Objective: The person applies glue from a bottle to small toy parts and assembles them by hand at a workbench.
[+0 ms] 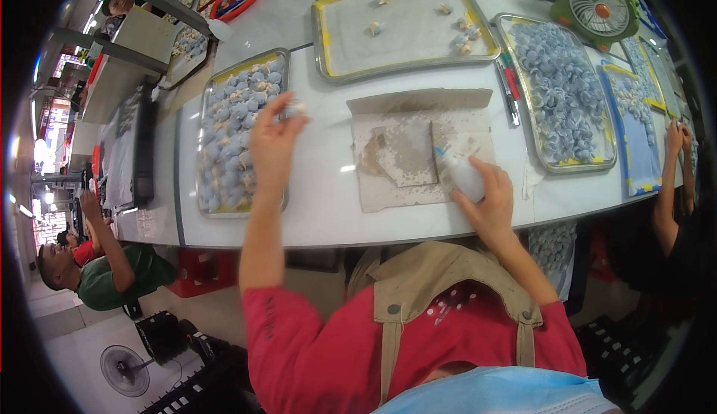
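Note:
My left hand [273,139] is raised over the right edge of a metal tray [207,96] packed with several small blue-grey pieces, and pinches one small pale piece [296,106] in its fingertips. My right hand [489,193] grips a white squeeze bottle [461,172] with a blue tip, lying on stained cardboard sheets [418,149] on the white table [321,205]. A smaller cardboard square [407,152] lies on top of the sheets.
A nearly bare yellow-lined tray [407,25] with a few pieces lies beyond the cardboard. Another full tray [560,93] is at the right, with red and green pens [510,85] beside it. A green fan [597,3] stands far right. Other people sit at left and right.

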`<state>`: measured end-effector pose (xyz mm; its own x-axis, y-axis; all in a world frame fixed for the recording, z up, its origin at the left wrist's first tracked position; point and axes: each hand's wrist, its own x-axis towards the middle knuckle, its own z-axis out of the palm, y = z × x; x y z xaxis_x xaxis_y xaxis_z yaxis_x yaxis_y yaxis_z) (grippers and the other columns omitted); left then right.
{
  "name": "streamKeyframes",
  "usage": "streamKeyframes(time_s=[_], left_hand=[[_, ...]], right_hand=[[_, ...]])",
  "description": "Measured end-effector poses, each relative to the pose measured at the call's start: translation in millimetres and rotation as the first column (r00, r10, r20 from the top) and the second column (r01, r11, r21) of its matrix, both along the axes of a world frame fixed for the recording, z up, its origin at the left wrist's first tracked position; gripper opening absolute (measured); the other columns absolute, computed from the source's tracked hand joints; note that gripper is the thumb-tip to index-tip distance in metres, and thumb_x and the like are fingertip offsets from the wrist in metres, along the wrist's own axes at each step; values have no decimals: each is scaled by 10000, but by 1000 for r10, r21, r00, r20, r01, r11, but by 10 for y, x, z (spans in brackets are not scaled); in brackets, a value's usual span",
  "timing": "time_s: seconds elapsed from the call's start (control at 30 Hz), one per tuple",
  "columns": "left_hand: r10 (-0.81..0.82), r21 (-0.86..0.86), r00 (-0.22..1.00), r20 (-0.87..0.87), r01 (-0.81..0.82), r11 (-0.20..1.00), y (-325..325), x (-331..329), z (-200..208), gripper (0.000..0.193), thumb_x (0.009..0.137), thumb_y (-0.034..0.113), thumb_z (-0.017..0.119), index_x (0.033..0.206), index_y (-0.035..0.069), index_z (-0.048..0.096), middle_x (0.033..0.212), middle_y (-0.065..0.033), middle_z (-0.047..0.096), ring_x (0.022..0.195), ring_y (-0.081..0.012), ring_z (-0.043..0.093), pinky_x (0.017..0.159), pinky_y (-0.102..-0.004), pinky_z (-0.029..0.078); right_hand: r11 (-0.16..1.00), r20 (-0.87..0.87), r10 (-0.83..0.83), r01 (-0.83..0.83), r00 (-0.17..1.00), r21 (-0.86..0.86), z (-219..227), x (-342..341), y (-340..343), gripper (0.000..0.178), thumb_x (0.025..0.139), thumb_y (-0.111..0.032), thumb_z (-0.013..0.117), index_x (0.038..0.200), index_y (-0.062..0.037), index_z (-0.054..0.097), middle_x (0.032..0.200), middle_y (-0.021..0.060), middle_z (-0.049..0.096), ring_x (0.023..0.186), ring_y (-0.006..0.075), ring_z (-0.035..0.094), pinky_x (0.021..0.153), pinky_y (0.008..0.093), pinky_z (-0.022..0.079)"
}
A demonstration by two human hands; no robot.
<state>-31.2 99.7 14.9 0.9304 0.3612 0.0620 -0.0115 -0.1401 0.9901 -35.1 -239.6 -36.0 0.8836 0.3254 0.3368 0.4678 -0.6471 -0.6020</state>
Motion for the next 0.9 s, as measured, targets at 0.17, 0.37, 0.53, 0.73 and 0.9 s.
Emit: streamKeyframes(time_s=[0.17,0.37,0.53,0.73,0.9], left_hand=[[291,647,905,311,-426,632,500,20,172,385,792,38,616,1168,29,534,1056,-70,586,901,-148,580,802,-252,464],[41,585,981,189,-146,798,128,837,37,305,769,87,622,1073,99,615,937,-84,619,841,-189,590,751,-298,472],[-109,788,983,144,-47,614,-371,1886,-293,301,777,156,603,1076,123,608,941,-140,609,885,-291,582,776,-365,473],[-114,907,991,-72,113,406,-451,2449,-828,256,764,111,593,1019,101,614,953,-167,573,950,-331,542,829,-409,431],[-60,826,994,-94,111,552,-283,2144,-456,308,753,116,642,1060,107,605,916,-128,569,809,-264,566,743,-343,468]], right_hand=[[1000,2,3,-3,1000,-1,-12,14,-9,568,652,-193,729,1162,-73,508,1019,101,531,899,277,497,781,366,371],[1000,13,7,-7,1000,-13,8,40,-1,564,664,-215,723,1162,-64,506,1019,103,531,895,274,496,776,363,369],[1000,26,-9,8,1000,19,-34,54,-19,540,691,-238,705,1151,-37,506,972,126,545,860,288,499,762,375,369],[998,10,-11,10,1000,58,-76,58,-63,475,694,-213,704,1095,-27,528,849,135,535,763,297,493,709,372,372],[992,-38,-23,27,999,123,-61,0,-54,362,663,-201,729,960,-60,577,853,106,582,756,274,519,701,366,385]])
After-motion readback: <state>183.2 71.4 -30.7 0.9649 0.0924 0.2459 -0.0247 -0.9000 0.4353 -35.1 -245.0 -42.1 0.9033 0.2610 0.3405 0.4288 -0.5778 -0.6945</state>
